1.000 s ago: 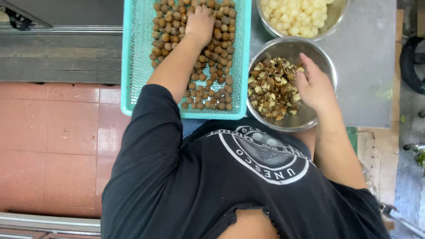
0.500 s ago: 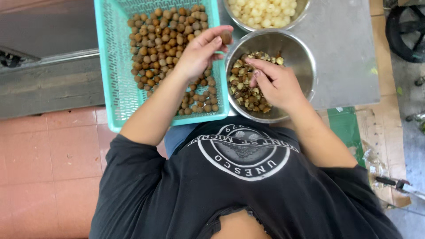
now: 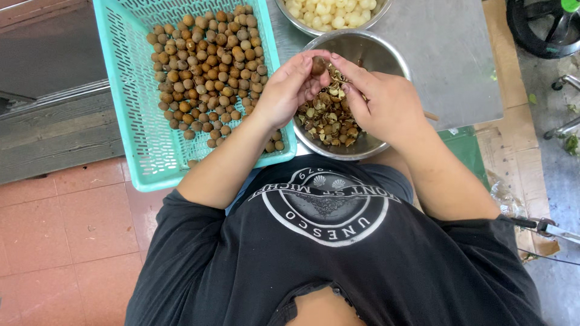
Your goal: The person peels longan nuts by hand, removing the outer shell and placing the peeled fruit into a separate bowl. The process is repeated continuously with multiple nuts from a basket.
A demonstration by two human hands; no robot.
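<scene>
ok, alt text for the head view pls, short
Seen from above, a person's left hand and right hand pinch one small brown fruit over a steel bowl of shells. Beside it a turquoise basket holds more brown fruit; another bowl holds pale peeled ones.

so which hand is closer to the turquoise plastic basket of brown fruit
Left. The left hand overlaps the turquoise plastic basket at its right rim; the right hand is over the steel bowl of shells.

bench (image 3: 447, 66): grey metal top | steel bowl of brown shells (image 3: 368, 51) at its near edge | teal basket of brown round fruit (image 3: 130, 133) just left of that bowl | second bowl of pale peeled fruit (image 3: 329, 15) behind it
</scene>
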